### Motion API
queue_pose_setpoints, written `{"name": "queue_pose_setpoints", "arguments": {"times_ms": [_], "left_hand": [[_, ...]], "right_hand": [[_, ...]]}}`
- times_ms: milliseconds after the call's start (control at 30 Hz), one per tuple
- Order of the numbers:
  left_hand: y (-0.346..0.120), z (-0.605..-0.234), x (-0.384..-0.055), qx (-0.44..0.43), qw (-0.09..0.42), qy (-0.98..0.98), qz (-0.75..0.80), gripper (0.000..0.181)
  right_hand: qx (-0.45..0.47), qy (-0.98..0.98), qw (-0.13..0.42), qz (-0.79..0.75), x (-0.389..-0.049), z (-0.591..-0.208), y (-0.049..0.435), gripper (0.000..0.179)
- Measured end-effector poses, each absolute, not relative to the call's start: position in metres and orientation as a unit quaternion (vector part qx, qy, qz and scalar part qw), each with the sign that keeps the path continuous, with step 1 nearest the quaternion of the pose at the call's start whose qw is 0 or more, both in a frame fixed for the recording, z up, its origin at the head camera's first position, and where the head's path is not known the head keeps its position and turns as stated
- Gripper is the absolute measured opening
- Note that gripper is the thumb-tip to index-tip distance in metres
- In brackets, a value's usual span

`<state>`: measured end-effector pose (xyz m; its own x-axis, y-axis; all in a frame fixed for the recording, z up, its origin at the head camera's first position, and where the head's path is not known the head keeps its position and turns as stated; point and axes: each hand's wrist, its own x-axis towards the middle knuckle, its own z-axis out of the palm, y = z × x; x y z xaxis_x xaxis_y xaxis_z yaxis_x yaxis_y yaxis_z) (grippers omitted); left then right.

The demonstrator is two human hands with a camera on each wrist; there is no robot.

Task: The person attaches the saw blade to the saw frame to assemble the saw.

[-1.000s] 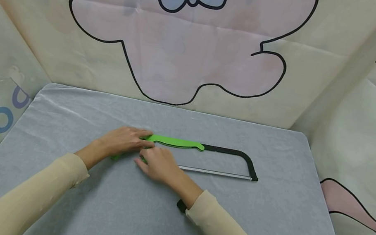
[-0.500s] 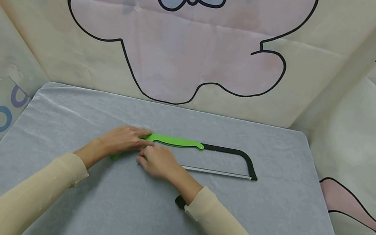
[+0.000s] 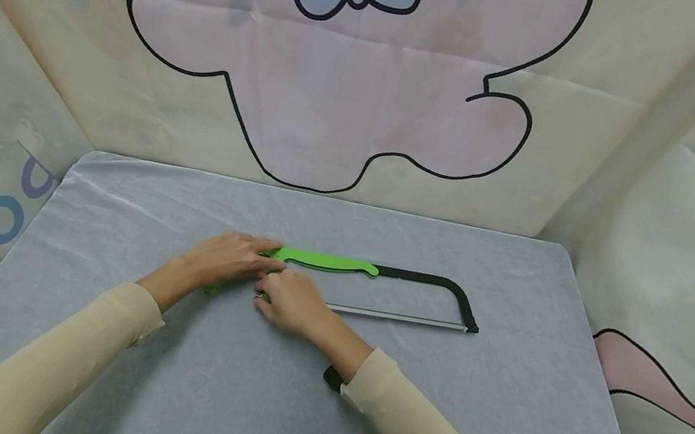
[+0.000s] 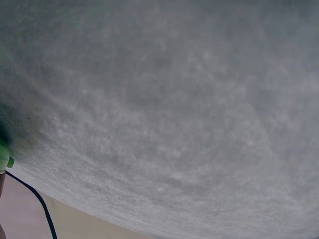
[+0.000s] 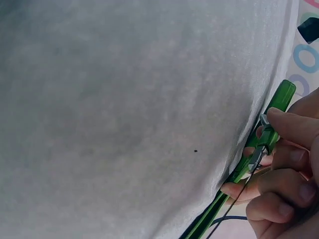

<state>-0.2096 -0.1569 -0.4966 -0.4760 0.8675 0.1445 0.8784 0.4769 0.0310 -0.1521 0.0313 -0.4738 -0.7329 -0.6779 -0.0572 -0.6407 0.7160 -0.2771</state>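
A hacksaw (image 3: 328,263) with a green handle and a black bow frame lies across the middle of the table, its thin blade (image 3: 399,318) on the near side. My left hand (image 3: 230,258) grips the green handle end, fingers over its top; in the left wrist view only a bit of the green handle (image 4: 5,158) shows. My right hand (image 3: 294,302) is at the handle end of the blade. In the right wrist view, its thumb and curled fingers pinch the silver wing nut (image 5: 264,120) at the blade's green mount, close by the handle (image 5: 283,97).
A grey cloth covers the table (image 3: 491,429). Behind it and at both sides hang pale printed curtains (image 3: 341,92). A black wrist strap piece (image 3: 333,378) shows under the right sleeve.
My right thumb and fingers have shifted a little at the wing nut; the thumb has drawn in and a silver tip now shows there. The left hand and hacksaw stay put.
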Motion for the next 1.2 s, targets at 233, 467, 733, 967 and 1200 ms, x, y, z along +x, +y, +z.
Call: {"name": "queue_pose_setpoints", "arguments": {"times_ms": [233, 467, 733, 967, 1200], "left_hand": [[-0.1568, -0.4962, -0.2095, -0.512, 0.058, -0.856, -0.045, 0.037], [-0.1562, -0.4972, -0.2096, -0.513, 0.062, -0.855, -0.041, 0.036], [-0.1564, -0.4973, -0.2095, -0.512, 0.069, -0.856, -0.034, 0.038], [-0.1565, -0.4975, -0.2091, -0.513, 0.069, -0.855, -0.035, 0.036], [-0.1571, -0.4992, -0.2094, -0.508, 0.061, -0.858, -0.04, 0.034]], "right_hand": [[-0.382, 0.915, 0.033, -0.123, -0.1501, -0.4736, 0.0338, 0.008], [-0.394, 0.907, 0.016, -0.151, -0.1493, -0.4748, 0.037, 0.005], [-0.374, 0.912, 0.025, -0.166, -0.152, -0.4753, 0.0379, 0.018], [-0.351, 0.926, 0.04, -0.135, -0.1526, -0.4742, 0.0358, 0.019], [-0.348, 0.929, 0.053, -0.113, -0.1525, -0.4733, 0.0339, 0.019]]}}
